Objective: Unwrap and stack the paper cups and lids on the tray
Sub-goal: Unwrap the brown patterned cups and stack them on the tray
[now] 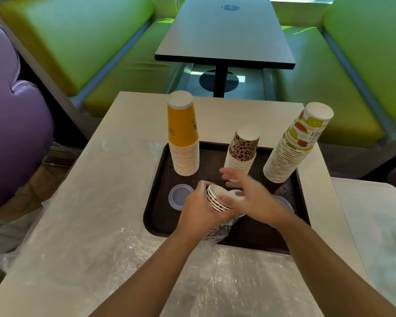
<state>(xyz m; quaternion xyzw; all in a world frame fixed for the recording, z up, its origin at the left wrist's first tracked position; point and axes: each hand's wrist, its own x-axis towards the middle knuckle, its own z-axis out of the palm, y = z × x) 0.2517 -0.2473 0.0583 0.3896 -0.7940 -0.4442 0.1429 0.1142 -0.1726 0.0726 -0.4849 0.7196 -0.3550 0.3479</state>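
Centrally, over the dark tray (157,179), the left hand (198,208) curls its grip round a short nest of leopard cups (216,200), plastic wrap (219,229) trailing below; the right hand (254,197), blurred, spreads its fingers beside their rims, holding nothing; yellow (184,138), leopard (241,149) and fruit-print (294,147) stacks stand inverted behind.

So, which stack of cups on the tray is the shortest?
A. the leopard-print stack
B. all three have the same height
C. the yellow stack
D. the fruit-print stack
A: the leopard-print stack in the middle of the tray ends clearly lower than the yellow stack to its left and the leaning fruit-print stack to its right.
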